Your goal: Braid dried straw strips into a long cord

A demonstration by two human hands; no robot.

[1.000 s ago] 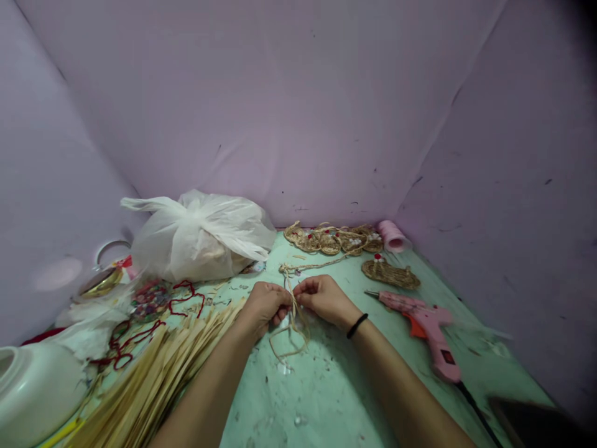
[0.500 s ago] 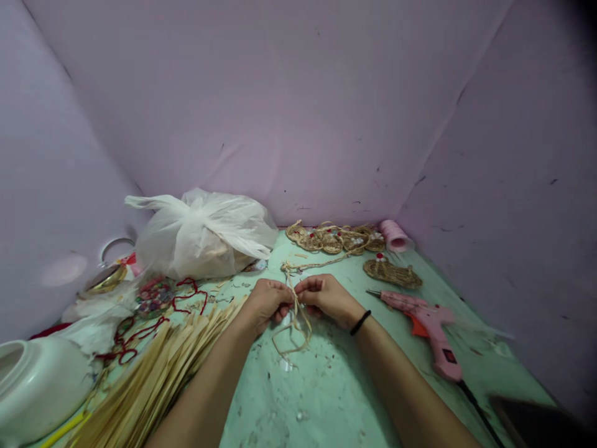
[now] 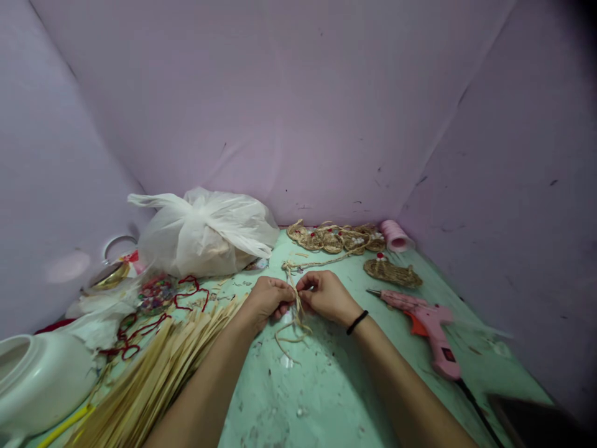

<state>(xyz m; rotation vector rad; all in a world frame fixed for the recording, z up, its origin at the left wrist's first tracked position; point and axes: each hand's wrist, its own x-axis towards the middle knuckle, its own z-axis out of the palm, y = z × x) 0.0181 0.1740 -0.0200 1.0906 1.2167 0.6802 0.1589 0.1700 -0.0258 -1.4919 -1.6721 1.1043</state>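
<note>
I see both hands close together above the middle of the green surface point(image 3: 326, 398). The left hand point(image 3: 265, 302) and the right hand point(image 3: 329, 297) both have their fingers closed in a pinch on the same straw cord point(image 3: 295, 297), one hand on each side of it. The cord runs from the hands toward the far edge, where its braided end lies flat on the surface, and below the hands its loose strands hang down and curl in a loop on the surface. The right wrist wears a black band point(image 3: 357, 322).

Near the left edge lies a thick bundle of pale straw strips point(image 3: 153, 379), reaching from the near left corner up to just beside the left hand. Beyond it I see a tangled red cord point(image 3: 140, 330) and, in the far left part, a tied white plastic bag point(image 3: 205, 233). A white jar point(image 3: 40, 379) lies at the near left corner.

Along the far edge there is a row of small woven straw pieces point(image 3: 333, 238), and a pink spool point(image 3: 395, 236) just beside them on the right. One more woven straw piece point(image 3: 392, 272) lies apart from the row. A pink glue gun point(image 3: 426, 330) lies by the right edge, near the right forearm but not touching it.
</note>
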